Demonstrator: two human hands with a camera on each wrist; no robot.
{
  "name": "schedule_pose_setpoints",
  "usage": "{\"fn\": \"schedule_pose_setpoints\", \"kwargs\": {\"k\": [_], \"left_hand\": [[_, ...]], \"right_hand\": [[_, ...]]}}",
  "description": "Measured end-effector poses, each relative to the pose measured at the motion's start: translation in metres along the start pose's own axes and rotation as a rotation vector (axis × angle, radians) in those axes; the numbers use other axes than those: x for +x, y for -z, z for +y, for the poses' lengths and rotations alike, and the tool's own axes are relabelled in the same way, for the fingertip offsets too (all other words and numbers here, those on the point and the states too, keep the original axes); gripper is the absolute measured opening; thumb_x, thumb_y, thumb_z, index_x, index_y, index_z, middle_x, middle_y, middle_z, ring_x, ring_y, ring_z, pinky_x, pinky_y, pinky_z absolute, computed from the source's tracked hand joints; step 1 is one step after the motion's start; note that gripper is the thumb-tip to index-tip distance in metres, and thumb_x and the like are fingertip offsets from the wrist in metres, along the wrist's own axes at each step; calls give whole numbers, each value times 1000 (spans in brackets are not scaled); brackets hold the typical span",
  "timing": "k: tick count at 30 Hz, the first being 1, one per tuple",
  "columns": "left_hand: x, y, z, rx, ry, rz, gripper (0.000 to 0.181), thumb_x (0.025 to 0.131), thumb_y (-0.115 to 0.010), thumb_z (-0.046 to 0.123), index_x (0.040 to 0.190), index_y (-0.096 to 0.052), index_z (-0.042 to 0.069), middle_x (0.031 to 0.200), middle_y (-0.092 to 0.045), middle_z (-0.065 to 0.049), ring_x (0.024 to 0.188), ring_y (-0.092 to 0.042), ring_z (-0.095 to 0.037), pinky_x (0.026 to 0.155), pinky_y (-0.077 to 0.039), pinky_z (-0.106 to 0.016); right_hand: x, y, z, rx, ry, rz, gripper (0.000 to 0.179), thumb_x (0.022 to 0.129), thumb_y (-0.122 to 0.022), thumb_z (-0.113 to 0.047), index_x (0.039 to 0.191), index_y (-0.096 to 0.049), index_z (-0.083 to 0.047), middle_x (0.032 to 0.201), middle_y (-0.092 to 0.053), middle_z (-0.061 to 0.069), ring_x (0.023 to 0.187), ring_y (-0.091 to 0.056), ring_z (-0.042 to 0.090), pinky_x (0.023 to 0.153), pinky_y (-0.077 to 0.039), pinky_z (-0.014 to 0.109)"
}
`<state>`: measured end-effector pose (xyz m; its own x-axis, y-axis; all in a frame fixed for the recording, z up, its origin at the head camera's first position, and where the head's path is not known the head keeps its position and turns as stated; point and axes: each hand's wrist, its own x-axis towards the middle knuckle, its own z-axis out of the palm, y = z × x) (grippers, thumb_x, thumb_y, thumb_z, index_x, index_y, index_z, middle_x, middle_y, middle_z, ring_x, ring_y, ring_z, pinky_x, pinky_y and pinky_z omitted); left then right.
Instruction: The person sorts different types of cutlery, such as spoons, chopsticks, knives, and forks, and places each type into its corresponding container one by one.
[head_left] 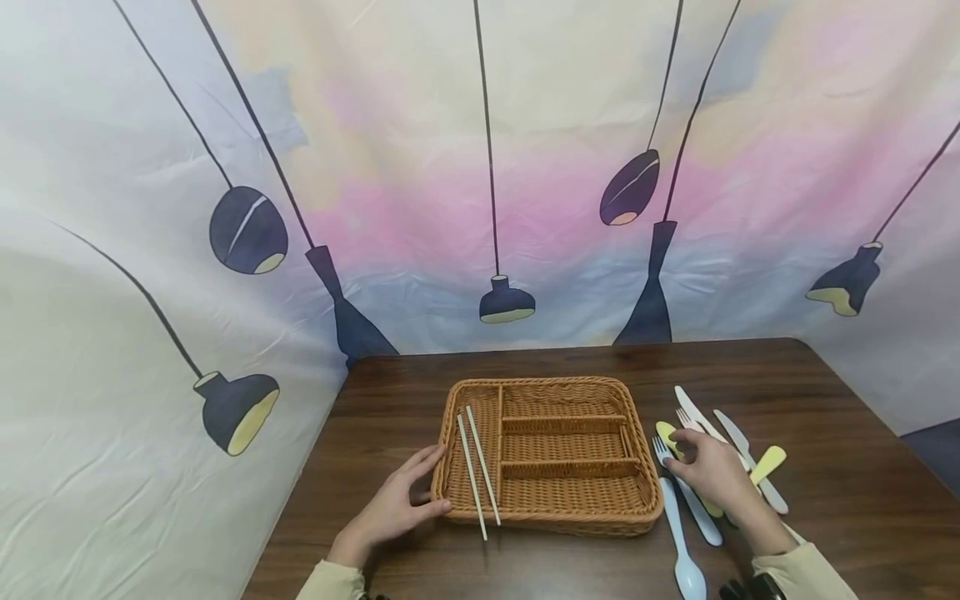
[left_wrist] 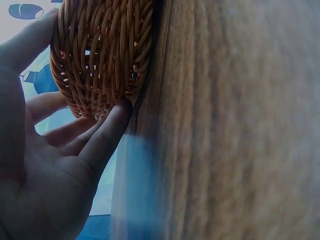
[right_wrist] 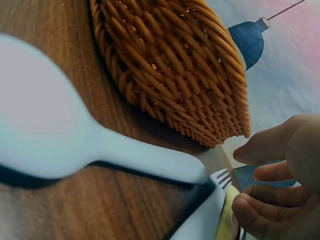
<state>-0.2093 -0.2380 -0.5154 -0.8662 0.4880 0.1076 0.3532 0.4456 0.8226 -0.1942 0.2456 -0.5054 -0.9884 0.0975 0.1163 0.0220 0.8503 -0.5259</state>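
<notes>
My left hand (head_left: 397,493) touches the near left corner of a brown wicker basket (head_left: 566,527). Its thumb lies along the front wall and its fingers meet the left side, all fairly straight. Over the loose cutlery to the right of the basket hovers my right hand (head_left: 712,471), thumb and fingers apart with nothing between them. Directly by its fingertips are a light blue fork (head_left: 693,508) and a yellow spoon (head_left: 663,430), partly hidden by the hand. A light blue spoon (right_wrist: 45,110) lies nearer me, its handle end close to the basket.
Two pale chopsticks (head_left: 472,475) lean over the basket's front rim from its long left compartment. Three crosswise compartments fill the rest. Beyond my right hand lie a white knife (head_left: 693,404), a white fork (head_left: 684,419), a pale blue knife (head_left: 735,433) and a yellow handle (head_left: 768,463) on the wooden table (head_left: 405,383).
</notes>
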Motion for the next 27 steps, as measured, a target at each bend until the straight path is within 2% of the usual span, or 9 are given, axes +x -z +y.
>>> {"fn": "schedule_pose_setpoints", "kwargs": {"k": [8,13,21,27], "left_hand": [[0,0,1,-15,-2,3,82,85,-78,26,152,-33,14,156,-26,-18,136,-36,-44,88,-57,-27],[0,0,0,-5,4,-1,82,85,-77,26,153,-33,13,156,-25,-20,136,-36,-45,89,-57,-26],[0,-1,-2,5,4,-4,83,85,-77,27,153,-32,12,156,-26,-19,136,-35,-45,89,-56,-26],[-2,-2,-2,1,5,-2,83,86,-77,27,153,-32,12,156,-26,-19,136,-34,-46,89,-56,-27]], "right_hand": [[-2,-3,1,9,0,-27,44,78,-78,-17,115,-63,4,75,-67,3,65,-60,14,48,-46,27],[-4,-6,1,7,-15,-50,47,77,-79,-16,116,-63,4,79,-67,4,66,-60,13,46,-47,26],[-4,-7,0,-13,-23,-37,46,75,-80,-15,115,-64,4,84,-68,7,68,-61,15,47,-47,26],[-3,-8,0,-52,-21,-52,40,75,-79,-10,110,-66,3,80,-67,6,66,-59,15,48,-47,27]]}}
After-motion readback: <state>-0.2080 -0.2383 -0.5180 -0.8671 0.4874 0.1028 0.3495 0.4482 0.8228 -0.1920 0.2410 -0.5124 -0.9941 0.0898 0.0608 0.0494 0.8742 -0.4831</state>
